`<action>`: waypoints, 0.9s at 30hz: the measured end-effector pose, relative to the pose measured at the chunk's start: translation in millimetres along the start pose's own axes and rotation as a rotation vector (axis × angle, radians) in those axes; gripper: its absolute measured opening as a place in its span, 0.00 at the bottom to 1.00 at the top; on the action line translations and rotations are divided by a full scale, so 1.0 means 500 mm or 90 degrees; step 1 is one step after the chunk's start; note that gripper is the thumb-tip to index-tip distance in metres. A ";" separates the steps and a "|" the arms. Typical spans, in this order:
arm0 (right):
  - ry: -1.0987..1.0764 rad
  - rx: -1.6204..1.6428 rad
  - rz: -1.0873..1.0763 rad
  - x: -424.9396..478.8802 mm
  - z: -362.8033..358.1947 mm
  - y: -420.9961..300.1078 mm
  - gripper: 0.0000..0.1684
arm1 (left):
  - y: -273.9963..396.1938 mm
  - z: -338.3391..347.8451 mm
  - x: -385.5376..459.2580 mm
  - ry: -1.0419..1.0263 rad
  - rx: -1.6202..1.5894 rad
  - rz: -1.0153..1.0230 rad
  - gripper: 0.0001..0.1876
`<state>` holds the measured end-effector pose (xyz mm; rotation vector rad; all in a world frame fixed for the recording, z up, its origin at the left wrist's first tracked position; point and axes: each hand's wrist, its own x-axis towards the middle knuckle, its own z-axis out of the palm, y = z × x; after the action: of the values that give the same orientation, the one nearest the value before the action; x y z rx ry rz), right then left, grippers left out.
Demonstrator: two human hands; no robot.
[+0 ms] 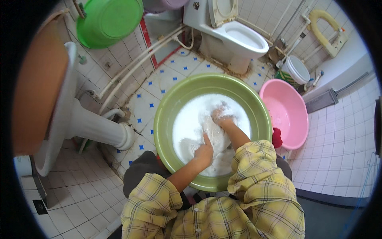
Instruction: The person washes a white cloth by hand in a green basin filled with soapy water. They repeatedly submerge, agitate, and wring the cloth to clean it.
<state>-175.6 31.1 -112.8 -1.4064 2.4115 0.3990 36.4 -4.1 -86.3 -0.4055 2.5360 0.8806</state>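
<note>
A large green plastic tub [167,98] stands on the floor between my knees. White suds [191,110] cover the water inside it. In the middle lies a wet, pale cloth [213,134], partly under the foam. My left hand [204,154] is over the near left part of the cloth, its index finger stretched out and the other fingers largely hidden. Farther in, my right hand [221,115] is at the far end of the cloth, with foam and water over its fingers. Whether either hand grips the cloth does not show.
Against the tub's right side stands a pink basin [289,119], a red cloth [277,137] hanging at its edge. A white bucket [295,70] is behind it. Ahead is a toilet [247,38]; a pedestal sink [98,125] rises at left. Pipes [131,68] run along the wall.
</note>
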 end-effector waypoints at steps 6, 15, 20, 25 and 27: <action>0.192 0.448 0.175 -0.040 -0.091 -0.040 0.27 | 0.004 -0.003 -0.002 -0.025 0.224 0.096 0.48; -0.001 0.338 0.110 -0.280 -0.015 -0.159 0.47 | -0.021 0.079 0.060 -0.118 0.253 0.097 0.24; 0.046 0.437 0.225 -0.159 0.098 -0.180 0.46 | -0.012 0.081 0.039 -0.108 0.291 0.120 0.21; 0.314 0.121 0.105 -0.027 0.288 -0.080 0.41 | 0.005 0.067 0.020 -0.102 0.339 0.198 0.23; 0.216 0.189 0.158 0.009 0.314 -0.044 0.42 | -0.004 0.082 0.037 -0.125 0.414 0.244 0.23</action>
<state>-137.5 78.7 -259.4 -1.1209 2.7832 -0.1556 33.1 18.1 -125.2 0.3590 2.5644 0.1544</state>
